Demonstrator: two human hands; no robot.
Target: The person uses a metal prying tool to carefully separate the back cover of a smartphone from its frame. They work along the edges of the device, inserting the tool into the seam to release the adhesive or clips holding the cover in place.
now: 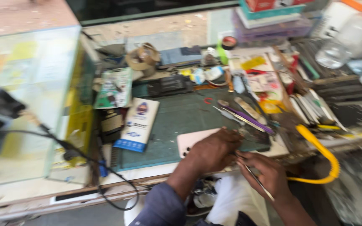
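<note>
We find the left hand (pixel 214 150) pressed flat on a pink phone (pixel 191 140) at the green mat's (pixel 177 117) near edge; the right hand (pixel 265 171) pinches thin tweezers (pixel 258 182) (blurred). A yellow coiled cord (pixel 325 157) crowds the right; a white-and-blue flat package (pixel 138 123) lies left.

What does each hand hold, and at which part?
The right hand holds a thin metal tool near its middle. The left hand rests on the pink phone at its right end; a grip cannot be told.
</note>
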